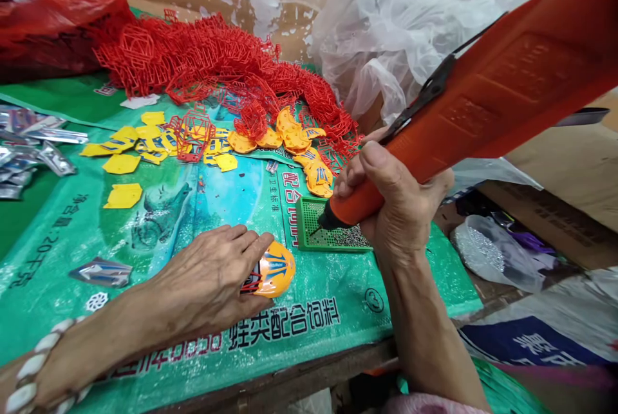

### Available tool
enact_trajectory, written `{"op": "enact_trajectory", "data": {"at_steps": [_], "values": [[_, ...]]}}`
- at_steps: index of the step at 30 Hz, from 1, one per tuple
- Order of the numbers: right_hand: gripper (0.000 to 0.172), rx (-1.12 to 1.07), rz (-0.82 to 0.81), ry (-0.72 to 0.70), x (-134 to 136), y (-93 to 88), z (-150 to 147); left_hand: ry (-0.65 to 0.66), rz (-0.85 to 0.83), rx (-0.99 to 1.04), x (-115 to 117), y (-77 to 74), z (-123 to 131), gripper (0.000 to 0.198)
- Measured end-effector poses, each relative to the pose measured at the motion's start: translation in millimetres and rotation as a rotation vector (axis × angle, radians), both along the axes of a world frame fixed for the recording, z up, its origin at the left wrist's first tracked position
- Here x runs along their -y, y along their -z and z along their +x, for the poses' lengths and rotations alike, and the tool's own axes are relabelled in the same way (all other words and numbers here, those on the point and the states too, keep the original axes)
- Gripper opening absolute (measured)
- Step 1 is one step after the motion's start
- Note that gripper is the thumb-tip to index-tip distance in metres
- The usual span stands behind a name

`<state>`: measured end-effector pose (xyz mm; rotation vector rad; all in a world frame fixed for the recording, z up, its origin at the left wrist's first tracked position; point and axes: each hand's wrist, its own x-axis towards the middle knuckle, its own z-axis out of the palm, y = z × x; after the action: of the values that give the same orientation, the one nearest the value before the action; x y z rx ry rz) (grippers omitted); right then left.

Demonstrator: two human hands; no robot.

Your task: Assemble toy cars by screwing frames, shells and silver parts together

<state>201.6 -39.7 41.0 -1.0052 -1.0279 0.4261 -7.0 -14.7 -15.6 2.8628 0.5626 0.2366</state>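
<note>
My right hand (405,208) is wrapped around a large orange electric screwdriver (487,105) with a black lever along its side. The driver slants down to the left, its bit pointing into a small green tray (305,243). Tiny dark screws (345,238) lie in that tray, mostly toward its right side. My left hand (207,272) rests over a small toy (276,270) on the green sack, thumb on the near side and fingers on the far side. Only the toy's orange rounded end with blue stripes and some red framing show; my palm hides the rest.
Behind lie a long heap of red plastic frames (193,53), orange shells (292,131) and yellow pieces (123,196). Silver parts (58,158) sit at left, with a white wheel-like piece (97,301) near my left wrist. A clear plastic container (483,253) stands right.
</note>
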Motion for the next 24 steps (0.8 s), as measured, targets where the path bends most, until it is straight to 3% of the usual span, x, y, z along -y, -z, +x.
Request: {"op": "enact_trajectory", "data": {"at_steps": [6, 11, 13, 16, 20, 24], "values": [[0.017, -0.021, 0.051, -0.004, 1.4, -18.8, -6.1, -0.029, -0.066, -0.113, 1.6, -9.0, 4.1, 0.052], [0.012, -0.028, 0.067, 0.036, 10.3, -44.9, -22.7, -0.042, -0.049, -0.106, 1.1, -4.1, 1.8, 0.055], [0.024, -0.026, 0.086, 0.043, 13.8, -49.7, -30.7, -0.030, -0.038, -0.075, 0.5, -0.6, 0.2, 0.056], [0.032, -0.062, 0.072, 0.003, 17.6, -50.5, -40.3, -0.010, -0.052, -0.048, -0.3, 2.4, -1.4, 0.052], [0.015, -0.119, 0.042, -0.030, 19.4, -45.1, -45.5, -0.004, -0.058, -0.020, -0.8, 3.1, -1.7, 0.049], [0.023, -0.136, 0.055, -0.059, 19.4, -39.8, -44.4, -0.006, -0.047, -0.018, -0.7, 3.3, -1.2, 0.053]]}}
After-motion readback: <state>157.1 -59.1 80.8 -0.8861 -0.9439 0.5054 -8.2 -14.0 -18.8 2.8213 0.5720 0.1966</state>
